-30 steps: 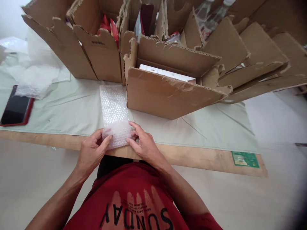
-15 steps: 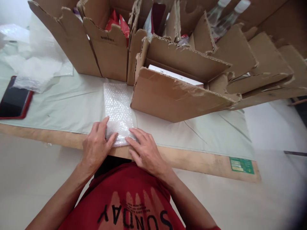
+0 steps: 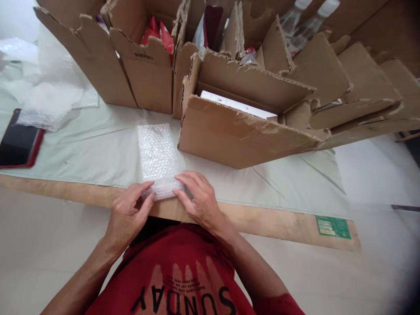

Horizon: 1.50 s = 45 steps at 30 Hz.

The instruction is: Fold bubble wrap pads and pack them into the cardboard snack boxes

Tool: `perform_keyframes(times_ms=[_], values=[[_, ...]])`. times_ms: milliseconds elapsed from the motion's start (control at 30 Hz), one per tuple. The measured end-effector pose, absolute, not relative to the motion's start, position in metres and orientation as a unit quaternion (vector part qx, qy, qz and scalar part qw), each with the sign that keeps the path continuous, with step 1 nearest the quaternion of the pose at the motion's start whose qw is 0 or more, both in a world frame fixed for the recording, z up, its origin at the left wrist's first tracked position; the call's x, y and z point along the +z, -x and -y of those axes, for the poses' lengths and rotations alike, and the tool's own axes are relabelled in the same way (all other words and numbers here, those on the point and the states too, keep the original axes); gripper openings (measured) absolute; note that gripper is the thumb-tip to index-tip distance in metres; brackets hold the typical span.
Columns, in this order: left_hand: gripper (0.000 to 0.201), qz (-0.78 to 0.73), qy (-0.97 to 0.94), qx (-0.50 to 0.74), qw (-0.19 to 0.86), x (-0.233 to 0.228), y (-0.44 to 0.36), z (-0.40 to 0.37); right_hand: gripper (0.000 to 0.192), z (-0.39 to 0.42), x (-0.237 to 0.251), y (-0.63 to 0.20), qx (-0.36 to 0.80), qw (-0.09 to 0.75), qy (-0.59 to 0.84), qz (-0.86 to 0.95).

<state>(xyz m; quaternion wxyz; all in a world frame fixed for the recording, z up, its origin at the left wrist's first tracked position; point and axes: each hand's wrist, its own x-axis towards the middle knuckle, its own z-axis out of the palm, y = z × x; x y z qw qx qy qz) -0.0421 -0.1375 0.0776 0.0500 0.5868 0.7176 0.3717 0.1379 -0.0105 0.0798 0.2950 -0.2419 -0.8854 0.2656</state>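
A strip of clear bubble wrap [image 3: 158,148] lies on the pale green cloth, its near end folded over into a thick roll at the table's front edge. My left hand [image 3: 131,208] grips the left end of that roll between thumb and fingers. At the right end, my right hand [image 3: 198,194] pinches the roll the same way, thumb on the near side and fingers on the far side. The far part of the strip lies flat. Whether anything is inside the roll, I cannot tell.
Cardboard bins [image 3: 243,135] stand close behind the bubble wrap, one holding a flat white box [image 3: 236,104]. Clear bottles [image 3: 305,22] stand at the back. To the left lie a phone in a red case [image 3: 19,142] and loose bubble wrap sheets [image 3: 49,98]. A wooden edge [image 3: 269,225] runs along the front.
The near end of the bubble wrap has been rolled up, and the flat part is shorter, its far end closer to me. My fingers have closed on both ends of the roll.
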Motion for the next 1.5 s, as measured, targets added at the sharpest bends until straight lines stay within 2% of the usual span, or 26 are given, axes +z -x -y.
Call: perform_keyframes(times_ms=[67,233,333,500,633,767,833,1033,1167,1300,1400,1500], values=[[0.021,-0.728,-0.582,0.360,0.040,0.074,0.045,0.131,0.021,0.013,0.081,-0.142,0.234,0.290,0.235,0.898],[0.024,-0.730,-0.595,0.333,-0.050,0.069,0.048,0.129,0.027,0.009,0.077,-0.142,0.214,0.173,0.164,0.947],[0.027,-0.696,-0.635,0.333,-0.050,0.073,0.047,0.141,0.025,0.005,0.078,-0.137,0.239,0.176,0.161,0.941],[0.028,-0.686,-0.637,0.352,0.020,0.080,0.048,0.148,0.025,0.006,0.089,-0.136,0.317,0.170,0.176,0.917],[0.025,-0.718,-0.610,0.335,-0.005,0.071,0.057,0.128,0.027,0.007,0.087,-0.136,0.258,0.202,0.222,0.919],[0.026,-0.718,-0.607,0.337,-0.047,0.065,0.062,0.119,0.030,0.004,0.081,-0.131,0.211,0.150,0.180,0.949],[0.029,-0.697,-0.629,0.343,-0.043,0.068,0.060,0.126,0.026,0.003,0.081,-0.130,0.210,0.157,0.177,0.949],[0.037,-0.680,-0.636,0.362,0.049,0.080,0.055,0.148,0.028,0.011,0.088,-0.136,0.313,0.154,0.202,0.915],[0.029,-0.717,-0.612,0.334,0.005,0.071,0.062,0.132,0.027,0.016,0.090,-0.134,0.236,0.194,0.237,0.922],[0.031,-0.749,-0.568,0.339,-0.038,0.066,0.063,0.123,0.027,0.014,0.088,-0.121,0.196,0.144,0.196,0.950],[0.032,-0.770,-0.497,0.399,-0.003,0.073,0.054,0.139,0.025,0.009,0.085,-0.113,0.222,0.141,0.224,0.938],[0.038,-0.780,-0.360,0.491,0.143,0.080,0.039,0.161,0.023,0.010,0.088,-0.116,0.302,0.191,0.291,0.887]])
